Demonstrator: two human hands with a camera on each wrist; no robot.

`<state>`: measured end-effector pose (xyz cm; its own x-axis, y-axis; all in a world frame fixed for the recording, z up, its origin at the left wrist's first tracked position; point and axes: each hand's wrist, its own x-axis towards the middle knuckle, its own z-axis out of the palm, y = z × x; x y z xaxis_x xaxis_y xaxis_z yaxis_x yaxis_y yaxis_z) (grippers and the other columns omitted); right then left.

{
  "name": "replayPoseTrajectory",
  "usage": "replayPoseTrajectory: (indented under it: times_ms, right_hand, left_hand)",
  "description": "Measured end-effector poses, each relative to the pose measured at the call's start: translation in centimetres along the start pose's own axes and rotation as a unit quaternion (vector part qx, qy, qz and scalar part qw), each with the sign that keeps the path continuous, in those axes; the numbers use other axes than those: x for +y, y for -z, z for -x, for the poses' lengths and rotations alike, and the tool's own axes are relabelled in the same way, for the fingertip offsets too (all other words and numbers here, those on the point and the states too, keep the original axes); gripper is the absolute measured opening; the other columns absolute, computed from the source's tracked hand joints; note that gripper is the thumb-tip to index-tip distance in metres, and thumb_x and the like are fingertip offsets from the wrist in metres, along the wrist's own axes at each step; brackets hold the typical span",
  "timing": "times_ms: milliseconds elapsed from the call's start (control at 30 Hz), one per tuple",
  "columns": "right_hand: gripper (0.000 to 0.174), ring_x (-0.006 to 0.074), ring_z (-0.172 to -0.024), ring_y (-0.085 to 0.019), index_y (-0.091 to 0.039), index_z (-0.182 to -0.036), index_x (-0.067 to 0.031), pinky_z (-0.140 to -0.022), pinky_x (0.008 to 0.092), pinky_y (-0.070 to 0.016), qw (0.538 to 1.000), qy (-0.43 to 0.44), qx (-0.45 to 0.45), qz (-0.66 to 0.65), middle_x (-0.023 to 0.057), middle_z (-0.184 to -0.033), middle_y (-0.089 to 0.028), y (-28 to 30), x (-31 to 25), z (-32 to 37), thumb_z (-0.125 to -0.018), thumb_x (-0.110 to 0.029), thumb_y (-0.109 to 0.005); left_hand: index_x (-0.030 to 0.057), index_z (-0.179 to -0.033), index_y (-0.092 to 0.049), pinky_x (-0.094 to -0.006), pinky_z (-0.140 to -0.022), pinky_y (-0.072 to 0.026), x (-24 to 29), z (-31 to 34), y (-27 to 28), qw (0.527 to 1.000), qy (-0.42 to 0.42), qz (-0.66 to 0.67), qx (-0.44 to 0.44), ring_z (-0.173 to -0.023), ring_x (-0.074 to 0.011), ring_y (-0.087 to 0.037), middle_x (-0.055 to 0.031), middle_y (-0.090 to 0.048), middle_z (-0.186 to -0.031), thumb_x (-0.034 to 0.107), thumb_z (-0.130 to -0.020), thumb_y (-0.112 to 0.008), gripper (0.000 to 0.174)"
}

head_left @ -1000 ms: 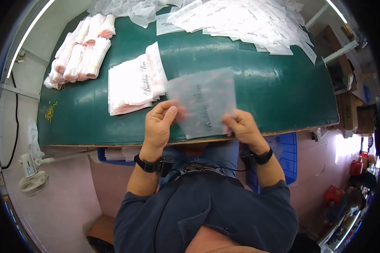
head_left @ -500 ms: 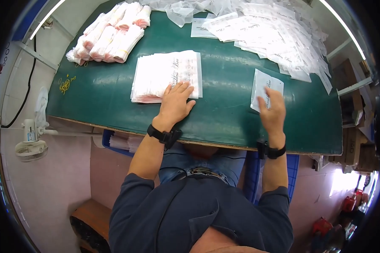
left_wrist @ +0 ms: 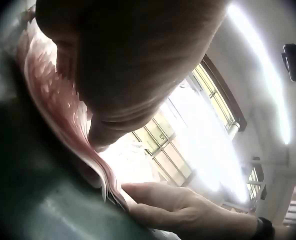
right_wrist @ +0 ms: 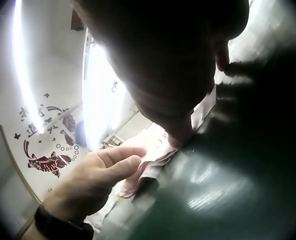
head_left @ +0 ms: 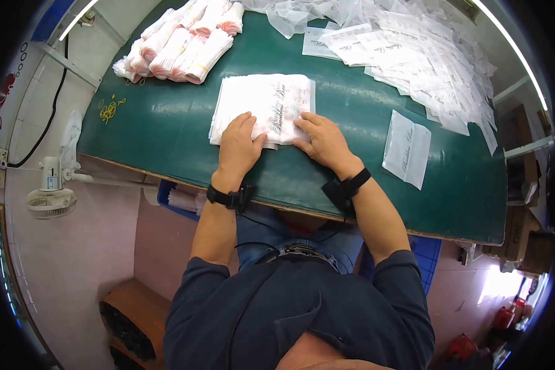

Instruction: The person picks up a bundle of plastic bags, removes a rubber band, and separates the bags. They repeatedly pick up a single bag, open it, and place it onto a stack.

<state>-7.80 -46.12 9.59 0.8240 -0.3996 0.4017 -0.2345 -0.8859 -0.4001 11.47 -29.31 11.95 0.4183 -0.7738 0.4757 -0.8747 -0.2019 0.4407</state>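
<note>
At the far left we see a small white fan beside the green counter. On the counter's left side we find yellow rubber bands, then bundles of folded white bags just behind them. Next we come to the left hand, its fingers loosely extended, resting on the near left part of a stack of printed plastic bags. The stack lies mid-counter in front of the person, black script near its right side. At its near right edge we see the right hand touching it, fingers bent; we cannot tell whether they pinch any bags. Further right we see a single printed bag lying flat, nearer us than a loose heap of printed bags.
</note>
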Motion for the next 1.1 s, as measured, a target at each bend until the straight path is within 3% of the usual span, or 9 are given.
replayPoseTrajectory:
  times_ms: [100,133,233,533,633,800,900,1067,1100]
  right_hand:
    - [0.06,0.0356,-0.126,-0.062,-0.069,-0.135,-0.0076,-0.11,0.0479,-0.048,0.986,-0.1,-0.129,-0.02,0.0152,-0.136,-0.067,1.8,-0.8,-2.1,-0.087,-0.042,-0.082]
    - [0.06,0.0356,-0.126,-0.062,-0.069,-0.135,-0.0076,-0.11,0.0479,-0.048,0.986,-0.103,-0.132,-0.023,0.0152,-0.136,-0.067,1.6,-1.0,-2.3,-0.087,-0.042,-0.082]
    - [0.063,0.0375,-0.124,-0.061,-0.069,-0.137,-0.0046,-0.107,0.0467,-0.0504,0.996,-0.063,-0.042,0.044,0.0151,-0.137,-0.066,0.5,-1.4,-1.8,-0.09,-0.045,-0.081]
    - [0.066,0.0375,-0.125,-0.06,-0.067,-0.139,-0.0012,-0.108,0.0462,-0.0496,0.998,-0.054,-0.013,0.023,0.0157,-0.137,-0.064,-0.1,-0.6,-1.2,-0.091,-0.045,-0.08]
    - [0.066,0.0375,-0.125,-0.06,-0.067,-0.138,-0.0009,-0.109,0.0465,-0.0492,0.998,-0.053,-0.001,0.028,0.0158,-0.138,-0.064,-0.4,-0.7,-1.0,-0.091,-0.045,-0.08]
    - [0.065,0.0374,-0.126,-0.06,-0.067,-0.138,-0.0008,-0.109,0.0466,-0.0489,0.998,-0.061,-0.01,0.018,0.0158,-0.138,-0.064,-0.4,-0.7,-0.9,-0.091,-0.044,-0.08]
    - [0.065,0.0371,-0.126,-0.06,-0.068,-0.138,-0.0008,-0.11,0.0466,-0.0486,0.998,-0.064,-0.003,0.018,0.0154,-0.138,-0.064,-0.6,-0.7,-0.8,-0.09,-0.044,-0.08]
    - [0.065,0.0369,-0.127,-0.06,-0.068,-0.137,-0.0009,-0.11,0.0464,-0.0483,0.998,-0.064,0.012,0.015,0.0154,-0.138,-0.064,-0.8,-0.5,-0.7,-0.09,-0.043,-0.081]
    - [0.065,0.0369,-0.127,-0.06,-0.068,-0.137,-0.0009,-0.111,0.0465,-0.0482,0.998,-0.064,0.012,0.015,0.0154,-0.139,-0.064,-0.7,-0.4,-0.7,-0.089,-0.043,-0.081]
  left_hand:
    - [-0.0041,-0.131,-0.069,-0.047,-0.111,-0.0507,-2.1,0.2,-1.0,0.999,-0.029,0.015,-0.032,-0.129,-0.0403,-0.064,-0.0241,-0.07,-0.135,0.018,-0.087,-0.083,0.051]
    - [-0.0041,-0.131,-0.069,-0.047,-0.111,-0.0507,-1.8,0.0,-0.7,0.999,-0.026,0.015,-0.037,-0.129,-0.0403,-0.064,-0.0241,-0.07,-0.135,0.018,-0.087,-0.083,0.051]
    - [-0.0045,-0.129,-0.07,-0.0465,-0.111,-0.0506,-1.2,-0.2,0.0,0.999,-0.001,0.028,-0.038,-0.128,-0.0403,-0.064,-0.0232,-0.071,-0.135,0.019,-0.085,-0.084,0.051]
    - [-0.0023,-0.13,-0.07,-0.0476,-0.107,-0.0515,-2.1,0.2,1.1,0.995,-0.051,0.07,-0.052,-0.121,-0.04,-0.066,-0.0231,-0.071,-0.132,0.017,-0.083,-0.086,0.054]
    - [-0.0001,-0.136,-0.067,-0.0469,-0.097,-0.0547,-0.9,0.2,1.2,0.999,-0.026,0.028,-0.025,-0.109,-0.0395,-0.068,-0.0205,-0.072,-0.126,0.019,-0.083,-0.087,0.06]
    - [-0.0016,-0.136,-0.065,-0.0496,-0.095,-0.0548,0.2,0.0,0.0,0.999,0.008,0.005,-0.032,-0.107,-0.042,-0.068,-0.0216,-0.07,-0.125,0.018,-0.083,-0.086,0.06]
    - [-0.002,-0.136,-0.064,-0.0497,-0.089,-0.0562,0.8,-0.5,-0.5,0.993,0.103,-0.002,-0.053,-0.106,-0.0434,-0.069,-0.023,-0.069,-0.121,0.022,-0.085,-0.086,0.06]
    - [-0.0026,-0.134,-0.063,-0.0497,-0.087,-0.057,2.1,-0.8,-0.4,0.985,0.143,-0.021,-0.089,-0.104,-0.0431,-0.071,-0.0243,-0.072,-0.115,0.025,-0.087,-0.087,0.06]
    - [-0.0023,-0.134,-0.064,-0.0478,-0.083,-0.0575,1.9,-0.9,-0.7,0.986,0.146,-0.009,-0.076,-0.097,-0.0408,-0.071,-0.022,-0.073,-0.108,0.025,-0.086,-0.087,0.059]
